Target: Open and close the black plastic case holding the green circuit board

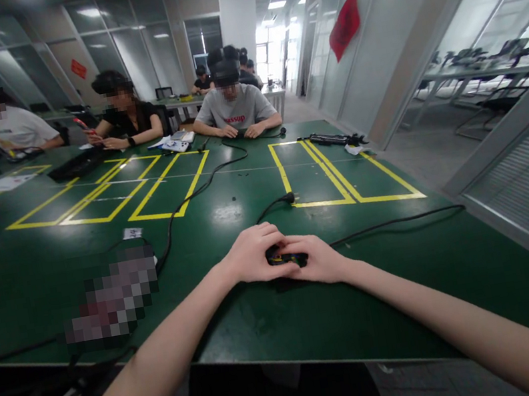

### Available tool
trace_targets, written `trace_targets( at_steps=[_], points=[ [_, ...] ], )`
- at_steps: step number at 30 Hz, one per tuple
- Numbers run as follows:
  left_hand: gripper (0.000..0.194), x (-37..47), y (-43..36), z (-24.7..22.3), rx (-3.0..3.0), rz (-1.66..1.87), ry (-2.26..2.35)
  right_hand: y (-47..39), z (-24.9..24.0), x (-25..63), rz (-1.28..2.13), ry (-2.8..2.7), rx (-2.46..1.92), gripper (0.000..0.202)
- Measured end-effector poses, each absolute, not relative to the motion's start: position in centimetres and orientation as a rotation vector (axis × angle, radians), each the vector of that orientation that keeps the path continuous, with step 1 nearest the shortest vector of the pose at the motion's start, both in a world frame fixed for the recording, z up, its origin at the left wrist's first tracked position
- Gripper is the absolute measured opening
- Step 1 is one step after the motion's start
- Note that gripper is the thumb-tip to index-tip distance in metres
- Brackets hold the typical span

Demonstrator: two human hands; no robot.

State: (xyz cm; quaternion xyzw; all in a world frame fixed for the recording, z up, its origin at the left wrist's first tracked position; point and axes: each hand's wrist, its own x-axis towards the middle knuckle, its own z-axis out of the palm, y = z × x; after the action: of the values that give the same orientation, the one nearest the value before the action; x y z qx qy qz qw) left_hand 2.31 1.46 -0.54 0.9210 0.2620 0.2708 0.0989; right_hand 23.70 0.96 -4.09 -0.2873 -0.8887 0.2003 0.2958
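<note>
Both my hands meet over the green table, in the middle of the view. Between them is a small dark object (pixel 287 258) with yellow and coloured bits along its near side; its kind cannot be made out. The fingers of my left hand (pixel 257 253) curl round its left end. My right hand (pixel 322 257) wraps its right end, with the fingertips touching my left hand. Much of the object is hidden by the fingers. Beyond my hands lies a black plug (pixel 289 198) on a cable. Another black cable (pixel 395 222) runs rightward from beside my right hand.
Yellow tape rectangles (pixel 323 201) mark the green table (pixel 246 329). A blurred-out item (pixel 113 294) lies left of my hands, near a small white label (pixel 133 233). Black folded gear (pixel 336 139) is at the far right. Several people sit around the table, one opposite (pixel 233 105).
</note>
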Motion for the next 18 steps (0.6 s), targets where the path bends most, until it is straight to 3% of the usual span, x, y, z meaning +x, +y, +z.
trace_targets(
  at_steps=[3, 12, 18],
  points=[
    [0.049, 2.2, 1.0, -0.3, 2.708, 0.714, 0.723, -0.4, -3.9, 23.0, 0.628, -2.393, -0.652, 0.026],
    [0.065, 1.8, 1.1, -0.1, 2.824, 0.432, 0.861, -0.1, -3.7, 24.1, 0.503, -2.383, -0.845, 0.031],
    [0.062, 2.8, -0.5, 0.9, 2.78, 0.286, 1.078, 0.1, -3.5, 24.1, 0.45, -2.388, -0.923, 0.027]
  ],
)
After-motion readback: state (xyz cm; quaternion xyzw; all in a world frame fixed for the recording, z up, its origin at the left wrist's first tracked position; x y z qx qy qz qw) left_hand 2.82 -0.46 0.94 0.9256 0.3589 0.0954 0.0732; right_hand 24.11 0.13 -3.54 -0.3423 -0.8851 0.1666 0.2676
